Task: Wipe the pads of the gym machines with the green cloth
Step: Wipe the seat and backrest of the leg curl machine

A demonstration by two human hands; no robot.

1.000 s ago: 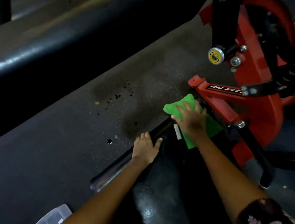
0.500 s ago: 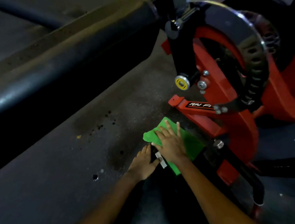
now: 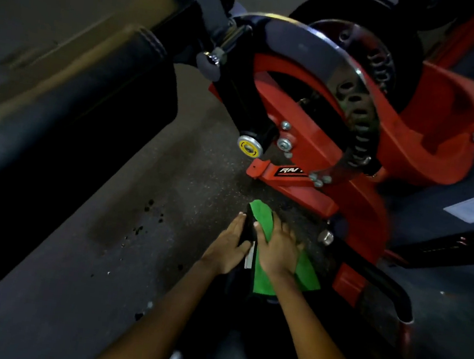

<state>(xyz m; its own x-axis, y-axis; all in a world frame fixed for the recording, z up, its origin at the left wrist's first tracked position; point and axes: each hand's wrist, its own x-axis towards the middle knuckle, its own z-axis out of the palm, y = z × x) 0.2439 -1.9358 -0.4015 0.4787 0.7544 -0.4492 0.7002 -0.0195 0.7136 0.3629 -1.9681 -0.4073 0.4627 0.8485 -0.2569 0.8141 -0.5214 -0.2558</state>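
1. Black pad (image 3: 249, 228): a narrow dark padded end, the landmark for all places below; only a slim strip of it shows between the two hands, and its near part runs down into shadow.
2. Green cloth (image 3: 261, 216): draped over the pad's far tip and down its right flank, one corner poking out beyond the fingertips, a broad flap spreading on the pad's right side toward the person. A small white tag (image 3: 249, 259) hangs at the cloth's left edge, just beside the pad.
3. Right hand (image 3: 276, 248): laid flat on the cloth on the pad's right side, fingers straight and spread, pressing the fabric down; nothing is curled round it.
4. Left hand (image 3: 229, 245): set against the pad's left side, fingers straight along it, thumb pointing toward the tag; whether the palm wraps the pad cannot be told.
5. Red machine frame (image 3: 318, 141): beyond and to the right of the pad, with a partly hidden label reading "RN", bolts, and a yellow-capped pivot (image 3: 249, 147) directly beyond the pad.
6. Perforated chrome arc (image 3: 358, 104): curves over the red frame, farther from the pad.
7. Black handle bar (image 3: 378, 280): right of the pad, near the cloth's flap but apart from it.
8. Long dark roller (image 3: 67, 116): well left of the pad.
9. Speckled floor (image 3: 167, 200): around the pad, with dark spots to its left.
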